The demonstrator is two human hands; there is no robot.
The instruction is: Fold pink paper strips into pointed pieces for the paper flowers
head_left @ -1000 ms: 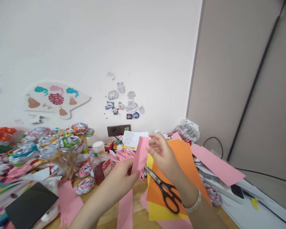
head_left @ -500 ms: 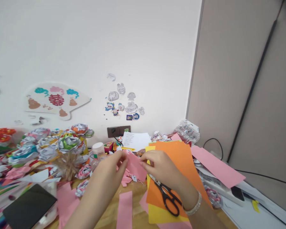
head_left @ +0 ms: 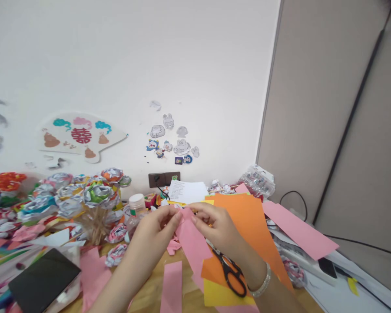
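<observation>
A strip of pink paper (head_left: 193,241) hangs from between my two hands, its lower end slanting down to the right. My left hand (head_left: 161,224) pinches its upper left edge between thumb and fingers. On the other side, my right hand (head_left: 215,221) is closed on the upper right edge. Black-handled scissors (head_left: 231,274) lie below my right wrist on orange paper (head_left: 247,217) and yellow paper (head_left: 224,295). Another pink strip (head_left: 171,284) rests flat on the wooden table (head_left: 150,278). Small pink scraps (head_left: 173,247) lie behind the held strip.
Crumpled paper flowers (head_left: 97,193) crowd the left side, near a clear bottle with a white cap (head_left: 137,200). A black tablet-like panel (head_left: 45,278) lies front left. At right are a pink sheet (head_left: 301,230), a power strip (head_left: 313,263) and cables.
The pink strip has turned to hang lengthwise downward. My right hand has moved up and left, close to my left fingertips. The view has shifted slightly.
</observation>
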